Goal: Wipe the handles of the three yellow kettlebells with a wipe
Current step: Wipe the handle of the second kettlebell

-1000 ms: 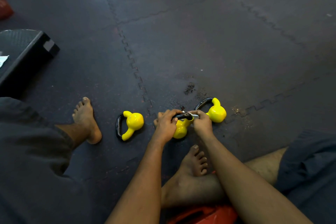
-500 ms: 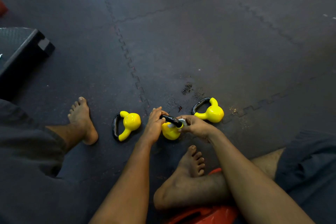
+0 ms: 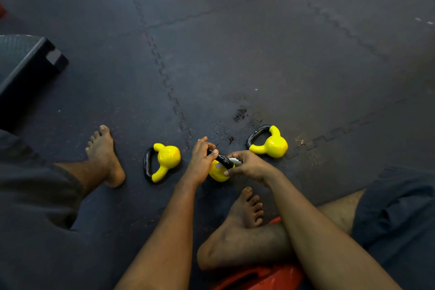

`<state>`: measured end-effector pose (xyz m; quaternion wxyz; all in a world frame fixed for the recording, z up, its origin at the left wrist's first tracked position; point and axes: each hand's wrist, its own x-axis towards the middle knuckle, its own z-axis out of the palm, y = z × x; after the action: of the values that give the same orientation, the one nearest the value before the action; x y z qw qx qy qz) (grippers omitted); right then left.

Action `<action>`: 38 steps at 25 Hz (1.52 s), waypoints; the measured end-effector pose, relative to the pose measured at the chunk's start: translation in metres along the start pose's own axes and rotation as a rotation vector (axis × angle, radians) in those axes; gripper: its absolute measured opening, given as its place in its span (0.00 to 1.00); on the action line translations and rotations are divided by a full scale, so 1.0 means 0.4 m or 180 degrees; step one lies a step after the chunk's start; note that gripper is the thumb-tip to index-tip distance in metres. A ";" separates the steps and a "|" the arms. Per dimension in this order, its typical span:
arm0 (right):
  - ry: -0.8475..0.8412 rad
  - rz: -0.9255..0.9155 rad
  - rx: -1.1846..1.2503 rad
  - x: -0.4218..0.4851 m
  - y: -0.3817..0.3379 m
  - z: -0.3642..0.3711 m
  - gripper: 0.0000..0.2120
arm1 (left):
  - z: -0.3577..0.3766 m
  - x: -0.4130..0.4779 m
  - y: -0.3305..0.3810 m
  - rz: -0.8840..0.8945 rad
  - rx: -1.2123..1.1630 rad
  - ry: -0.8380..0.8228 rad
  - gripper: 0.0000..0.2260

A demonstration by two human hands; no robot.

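1. The left hand (image 3: 202, 162) is curled round the black handle (image 3: 222, 159) of the middle kettlebell (image 3: 217, 174).
2. The right hand (image 3: 249, 166) pinches a white wipe (image 3: 235, 161) against that handle.
3. Three yellow kettlebells in all: the left kettlebell (image 3: 167, 159) and the right kettlebell (image 3: 271, 145) lie sideways on the mat (image 3: 259, 54), untouched. One wipe.

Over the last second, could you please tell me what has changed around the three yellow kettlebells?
The black handle of the middle yellow kettlebell, level a second ago, now slants down to the right. The left hand grips its upper end; the right hand has brought the white wipe to its lower end. The left kettlebell and right kettlebell stayed lying on the dark rubber mat.
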<state>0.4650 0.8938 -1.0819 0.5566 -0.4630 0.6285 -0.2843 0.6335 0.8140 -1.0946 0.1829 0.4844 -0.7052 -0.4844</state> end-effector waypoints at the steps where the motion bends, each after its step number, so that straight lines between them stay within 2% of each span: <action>1: -0.0109 0.0012 -0.0152 0.000 0.001 -0.003 0.16 | 0.002 0.000 0.003 0.0027 0.0017 -0.0015 0.05; 4: 0.0071 0.0102 -0.0428 -0.004 0.007 -0.001 0.20 | 0.012 0.008 0.016 0.0136 0.0073 -0.0109 0.05; 9: 0.1046 0.0199 -0.0630 -0.022 -0.004 0.003 0.19 | 0.013 0.012 0.024 0.0048 0.0099 -0.0035 0.04; 10: 0.1010 0.0182 -0.0565 -0.019 -0.001 0.003 0.20 | 0.010 0.011 0.023 0.0050 0.0088 -0.0018 0.03; 13: 0.0306 0.0059 -0.0377 -0.013 0.000 0.002 0.19 | 0.007 0.006 0.014 0.0070 0.0085 0.0001 0.02; 15: 0.0106 0.0039 -0.0489 -0.012 -0.001 0.003 0.19 | 0.008 -0.002 0.020 0.0031 0.0114 0.0002 0.03; 19: 0.0573 0.0108 -0.0578 -0.020 -0.011 -0.003 0.16 | 0.016 -0.001 0.035 0.0068 0.0206 -0.0033 0.06; 22: 0.0929 0.0117 -0.0572 -0.019 -0.013 0.004 0.18 | 0.012 0.007 0.034 0.0067 0.0249 0.0033 0.06; 27: 0.0326 0.0101 -0.0371 -0.017 -0.008 0.001 0.16 | 0.016 0.005 0.031 0.0096 0.0286 0.0072 0.05; 29: 0.0435 0.0125 -0.0490 -0.019 -0.009 -0.002 0.16 | 0.021 0.001 0.038 0.0115 0.0277 0.0059 0.05; 33: 0.1064 0.0317 -0.0589 -0.023 -0.016 0.000 0.18 | 0.022 0.010 0.036 0.0084 0.0295 0.0056 0.06; 38: 0.0577 0.0202 -0.0340 -0.024 -0.013 0.006 0.15 | 0.020 0.014 0.020 0.0081 0.0393 0.0099 0.06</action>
<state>0.4681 0.9006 -1.0738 0.4808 -0.4443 0.7048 -0.2734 0.6209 0.8136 -1.0924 0.1698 0.4932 -0.7369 -0.4300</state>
